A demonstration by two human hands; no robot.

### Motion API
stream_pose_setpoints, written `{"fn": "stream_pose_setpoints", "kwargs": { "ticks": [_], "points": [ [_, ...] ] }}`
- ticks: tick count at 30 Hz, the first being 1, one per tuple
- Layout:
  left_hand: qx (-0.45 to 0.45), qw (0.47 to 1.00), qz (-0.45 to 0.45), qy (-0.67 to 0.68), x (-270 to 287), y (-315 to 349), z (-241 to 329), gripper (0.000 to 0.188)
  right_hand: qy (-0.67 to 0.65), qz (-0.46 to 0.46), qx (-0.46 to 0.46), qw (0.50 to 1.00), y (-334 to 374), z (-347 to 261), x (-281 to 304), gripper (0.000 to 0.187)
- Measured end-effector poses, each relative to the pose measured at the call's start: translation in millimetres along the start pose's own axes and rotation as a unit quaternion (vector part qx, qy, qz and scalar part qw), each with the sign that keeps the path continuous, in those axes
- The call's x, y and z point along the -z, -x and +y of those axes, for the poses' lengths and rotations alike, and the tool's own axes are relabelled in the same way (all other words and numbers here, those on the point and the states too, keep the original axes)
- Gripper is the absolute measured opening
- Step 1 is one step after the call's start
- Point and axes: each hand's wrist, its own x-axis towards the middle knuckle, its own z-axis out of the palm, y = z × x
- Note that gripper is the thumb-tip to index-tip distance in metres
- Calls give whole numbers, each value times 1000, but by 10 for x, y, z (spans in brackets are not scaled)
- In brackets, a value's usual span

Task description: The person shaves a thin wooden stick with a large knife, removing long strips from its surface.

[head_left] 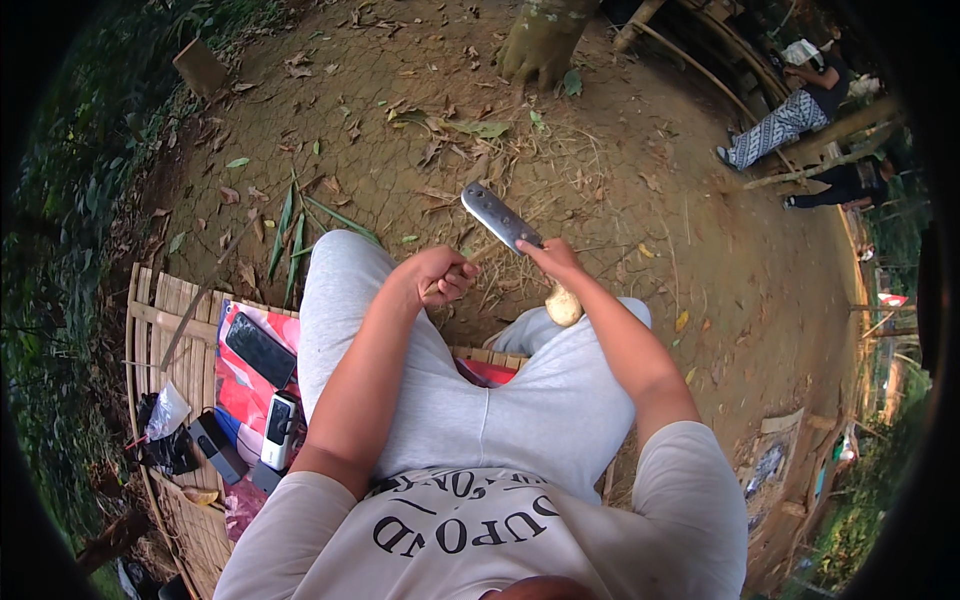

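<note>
A broad-bladed cleaver (499,217) is above the ground just beyond the seated person's knees, right of centre. Its long axis slants: the squared blade tip points forward and to the left, while the pale, rounded handle butt points back toward the person, over the right thigh. The bright edge lies on the blade's left side, facing the left hand, and a few round spots mark the dark face.

The right grip (552,260) is closed about the cleaver's handle, the thumb or a finger lying along the base of the blade. The left grip (440,277) is curled into a fist around a thin stick (478,257), whose long axis runs forward and to the right, roughly crosswise to the blade. Whether stick and blade touch, I cannot tell.

To the person's left, a slatted bamboo table (150,345) carries a dark smartphone (260,350) on a red, white and blue sheet (233,383), with a white rectangular device (279,430) nearer the person. Ahead, a tree trunk (545,45) rises from cracked, leaf-strewn ground (400,120).
</note>
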Motion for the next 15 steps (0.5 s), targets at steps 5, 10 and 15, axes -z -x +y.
{"fn": "stream_pose_setpoints", "kwargs": {
  "ticks": [5,10,15],
  "points": [
    [-49,984,122,-119,-297,42,-5,17,-8,34,-33,999,-234,181,-112,76],
    [-69,941,211,-255,-298,57,25,15,-33,20,-57,998,-528,351,-41,72],
    [-70,980,143,-119,-275,80,146,11,-125,36,-81,988,-659,391,-131,70]
  ]
}}
